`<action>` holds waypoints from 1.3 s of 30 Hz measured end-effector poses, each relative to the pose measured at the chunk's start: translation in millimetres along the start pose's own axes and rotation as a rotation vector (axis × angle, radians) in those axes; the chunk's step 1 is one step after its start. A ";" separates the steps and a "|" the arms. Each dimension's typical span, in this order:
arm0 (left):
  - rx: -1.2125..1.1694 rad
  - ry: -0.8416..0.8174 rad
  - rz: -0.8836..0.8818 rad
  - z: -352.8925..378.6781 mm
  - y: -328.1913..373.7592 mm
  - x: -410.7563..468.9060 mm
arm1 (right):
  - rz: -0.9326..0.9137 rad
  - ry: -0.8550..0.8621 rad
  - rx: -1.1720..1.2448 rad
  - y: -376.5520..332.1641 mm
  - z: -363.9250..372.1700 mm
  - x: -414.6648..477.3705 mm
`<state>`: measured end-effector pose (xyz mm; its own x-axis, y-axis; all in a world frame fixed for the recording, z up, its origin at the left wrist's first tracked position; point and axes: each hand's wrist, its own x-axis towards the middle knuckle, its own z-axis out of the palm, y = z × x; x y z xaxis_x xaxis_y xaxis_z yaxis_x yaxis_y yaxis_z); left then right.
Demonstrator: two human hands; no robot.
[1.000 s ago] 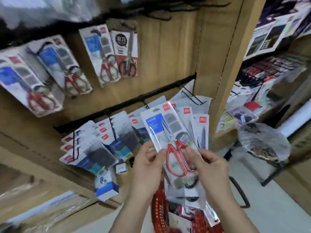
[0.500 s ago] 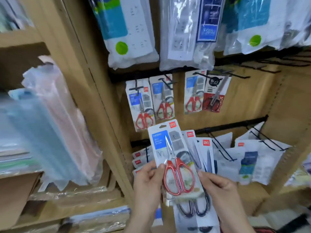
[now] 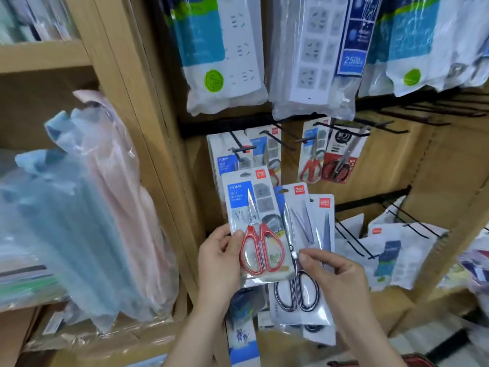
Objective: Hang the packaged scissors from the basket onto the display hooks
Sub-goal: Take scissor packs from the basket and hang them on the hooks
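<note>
Below the hooks point(image 3: 239, 144), left fingers point(image 3: 235, 241) pinch the red-handled pack point(image 3: 252, 207), right fingers point(image 3: 316, 256) the black-handled pack point(image 3: 297, 290)

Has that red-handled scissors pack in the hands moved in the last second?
Yes. The red-handled scissors pack, in the left hand, has risen towards the hanging scissors packs: its top now overlaps them, where before it sat below.

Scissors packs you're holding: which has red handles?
The front pack, held by the left hand; the pack behind it, at the right hand, has black handles.

Basket point(image 3: 416, 361) cut off (bottom edge), rear pack point(image 3: 324, 221) half-hidden
</note>
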<state>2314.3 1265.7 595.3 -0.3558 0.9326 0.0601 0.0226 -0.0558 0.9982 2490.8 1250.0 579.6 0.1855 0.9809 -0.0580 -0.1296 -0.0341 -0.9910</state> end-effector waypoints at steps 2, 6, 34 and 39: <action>0.004 -0.001 0.027 -1.5 2.1 -0.6 | -0.019 -0.005 -0.031 0.3 0.8 1.5; 0.013 0.027 0.070 -1.9 2.3 3.8 | -0.052 -0.016 -0.042 1.1 5.0 8.0; 0.201 0.163 0.067 15.3 -1.3 67.5 | -0.146 0.006 -0.059 5.1 -23.0 54.0; 0.327 0.167 0.037 19.7 -15.8 106.6 | -0.176 0.022 0.025 0.5 -28.9 57.5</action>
<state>2294.4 1373.1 585.9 -0.4960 0.8596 0.1225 0.3261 0.0537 0.9438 2529.6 1300.9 572.2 0.2285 0.9669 0.1133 -0.1175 0.1429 -0.9827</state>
